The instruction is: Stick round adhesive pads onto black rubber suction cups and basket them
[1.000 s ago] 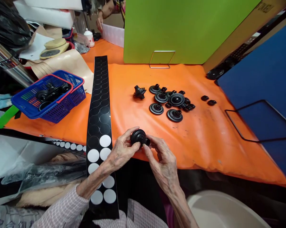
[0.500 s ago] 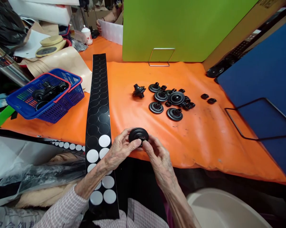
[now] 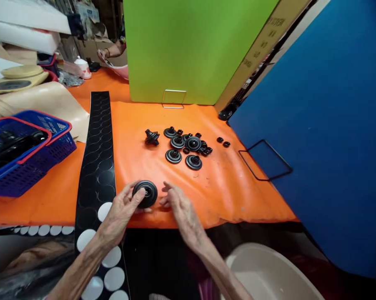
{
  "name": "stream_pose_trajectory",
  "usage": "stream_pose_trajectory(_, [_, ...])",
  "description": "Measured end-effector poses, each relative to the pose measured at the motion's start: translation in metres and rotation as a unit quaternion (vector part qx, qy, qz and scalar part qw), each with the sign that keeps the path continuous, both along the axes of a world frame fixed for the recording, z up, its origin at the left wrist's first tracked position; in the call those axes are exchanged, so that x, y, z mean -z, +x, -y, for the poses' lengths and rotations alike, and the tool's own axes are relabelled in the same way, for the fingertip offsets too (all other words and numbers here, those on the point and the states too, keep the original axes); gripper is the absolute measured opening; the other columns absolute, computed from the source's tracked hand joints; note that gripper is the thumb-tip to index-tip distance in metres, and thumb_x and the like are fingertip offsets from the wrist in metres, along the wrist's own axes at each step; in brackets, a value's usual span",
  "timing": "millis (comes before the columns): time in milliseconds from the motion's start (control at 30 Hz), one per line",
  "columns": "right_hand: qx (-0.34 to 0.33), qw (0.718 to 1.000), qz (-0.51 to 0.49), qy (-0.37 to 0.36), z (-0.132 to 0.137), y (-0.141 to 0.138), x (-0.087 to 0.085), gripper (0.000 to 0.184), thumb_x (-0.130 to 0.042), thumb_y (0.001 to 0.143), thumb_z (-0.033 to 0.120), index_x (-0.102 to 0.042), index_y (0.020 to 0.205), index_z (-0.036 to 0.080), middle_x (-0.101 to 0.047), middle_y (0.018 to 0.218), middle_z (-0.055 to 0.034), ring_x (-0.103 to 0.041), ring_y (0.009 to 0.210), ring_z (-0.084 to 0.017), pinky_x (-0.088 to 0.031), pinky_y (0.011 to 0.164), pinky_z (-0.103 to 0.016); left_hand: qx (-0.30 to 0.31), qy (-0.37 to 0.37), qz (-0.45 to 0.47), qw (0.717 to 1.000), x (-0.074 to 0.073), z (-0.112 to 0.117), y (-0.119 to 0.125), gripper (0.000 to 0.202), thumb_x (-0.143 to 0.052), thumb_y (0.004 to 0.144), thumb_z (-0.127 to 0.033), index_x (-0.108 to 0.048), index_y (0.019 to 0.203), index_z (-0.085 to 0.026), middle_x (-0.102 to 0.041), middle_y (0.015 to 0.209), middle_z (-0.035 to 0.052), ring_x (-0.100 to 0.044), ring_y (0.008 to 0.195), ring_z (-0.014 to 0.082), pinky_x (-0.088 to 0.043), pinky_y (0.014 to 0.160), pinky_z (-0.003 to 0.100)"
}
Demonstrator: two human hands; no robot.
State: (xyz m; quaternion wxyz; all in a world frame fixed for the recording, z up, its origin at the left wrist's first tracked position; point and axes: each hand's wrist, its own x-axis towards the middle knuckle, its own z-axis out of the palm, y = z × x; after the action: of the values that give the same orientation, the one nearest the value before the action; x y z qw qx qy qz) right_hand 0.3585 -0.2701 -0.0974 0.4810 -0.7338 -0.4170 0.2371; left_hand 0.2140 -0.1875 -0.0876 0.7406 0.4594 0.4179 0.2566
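Black disc was in the left hand, which I saw from afar pinching it between thumb and fingers near the front edge of the orange counter; the right hand hung just beside it, apart from it, fingers loosely spread; beyond both I made out a cluster of discs; a black strip with white circles lay leftward, near a blue basket.

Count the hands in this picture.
3: the left hand holding a black wheel, the right hand beside it, and a co-worker's hand at the back, left of the green board. The co-worker's other hand may be hidden.
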Motion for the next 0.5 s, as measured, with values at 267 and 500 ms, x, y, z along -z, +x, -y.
stream_pose_trajectory(267, [0.087,0.986,0.142,0.008,-0.037,0.117,0.001,0.028,-0.053,0.078,0.043,-0.066,0.083,0.019,-0.069,0.084,-0.0106,-0.063,0.081,-0.026,-0.05,0.08,-0.045,0.013,-0.004,-0.008,1.0,-0.004,-0.018,-0.001,0.063,-0.079,0.067,-0.035,-0.051,0.12,-0.015,-0.064,0.1,0.0056,-0.064,0.074,0.0135,-0.053,0.061,0.023])
stream_pose_trajectory(500, [-0.161,0.985,-0.067,0.007,-0.058,0.037,0.014,0.04,-0.053,0.085,0.054,-0.065,0.109,0.024,-0.072,0.102,-0.0069,-0.068,0.095,-0.024,-0.055,0.081,-0.038,0.046,-0.125,0.082,0.988,-0.009,-0.022,0.024,0.033,-0.064,0.08,-0.031,-0.059,0.103,-0.007,-0.067,0.087,0.0109,-0.066,0.066,0.0137,-0.052,0.069,0.026])
